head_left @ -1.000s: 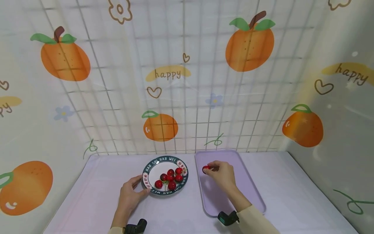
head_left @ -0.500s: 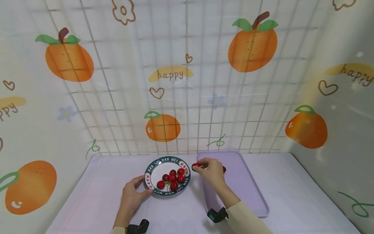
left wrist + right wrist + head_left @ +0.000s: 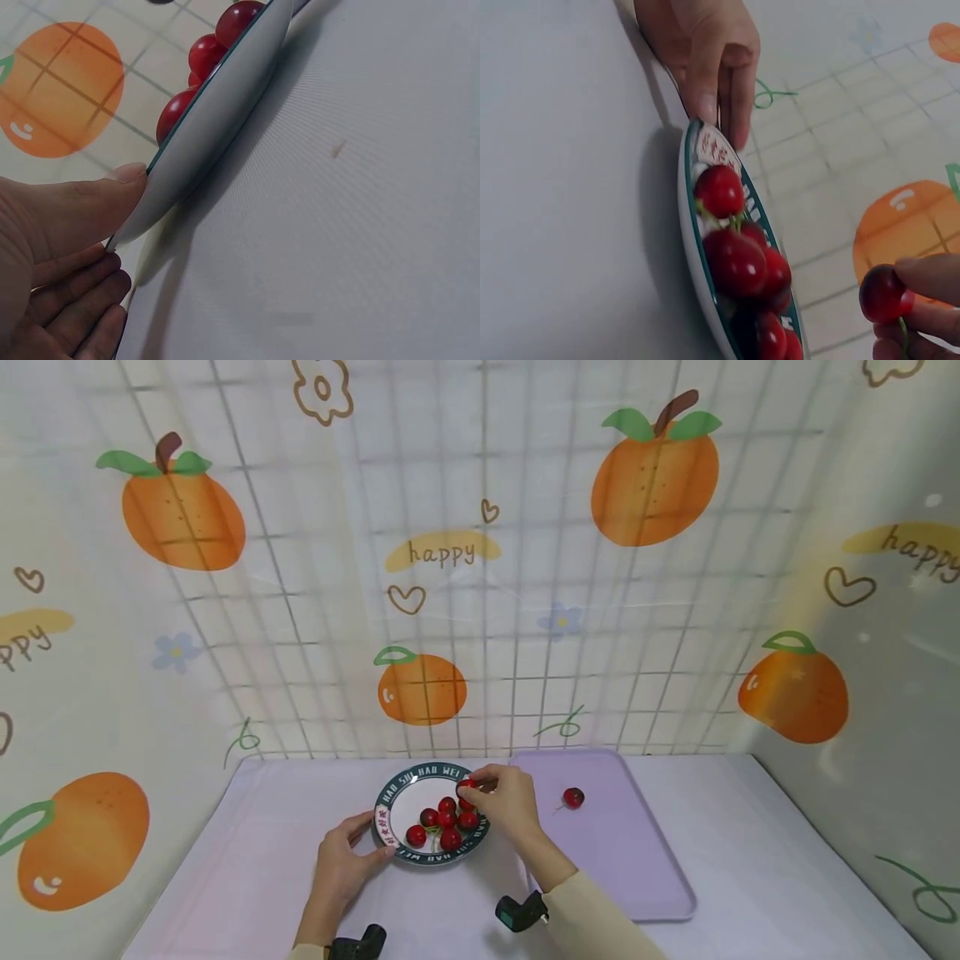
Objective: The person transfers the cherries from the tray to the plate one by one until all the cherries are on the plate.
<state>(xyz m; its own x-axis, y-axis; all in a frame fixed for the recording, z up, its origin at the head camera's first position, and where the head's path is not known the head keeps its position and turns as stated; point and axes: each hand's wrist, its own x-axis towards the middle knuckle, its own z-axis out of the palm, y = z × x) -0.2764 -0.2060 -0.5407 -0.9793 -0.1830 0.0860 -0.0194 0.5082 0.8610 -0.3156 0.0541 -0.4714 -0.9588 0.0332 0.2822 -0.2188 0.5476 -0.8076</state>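
A round plate (image 3: 431,771) with a dark green lettered rim bears several red cherries (image 3: 416,836) with green stems. My left hand (image 3: 341,860) grips the plate's left edge, its thumb on the near side of the rim and fingers farther round, as the left wrist view (image 3: 67,225) also shows. Over the plate's right rim, my right hand (image 3: 513,802) pinches a dark red cherry (image 3: 883,294) between thumb and fingers, its stem hanging down. Another cherry (image 3: 573,798) lies on the light purple tray (image 3: 622,868) to the right.
The tray stands right of the plate, toward the back of the white-covered table (image 3: 247,860). Behind it hangs a curtain (image 3: 300,610) printed with oranges, over a wire grid. Each wrist carries a dark camera mount (image 3: 521,912).
My right hand has carried the pinched cherry leftward from over the tray to the plate's right rim, uncovering the cherry on the tray. My left hand has stayed at the plate.
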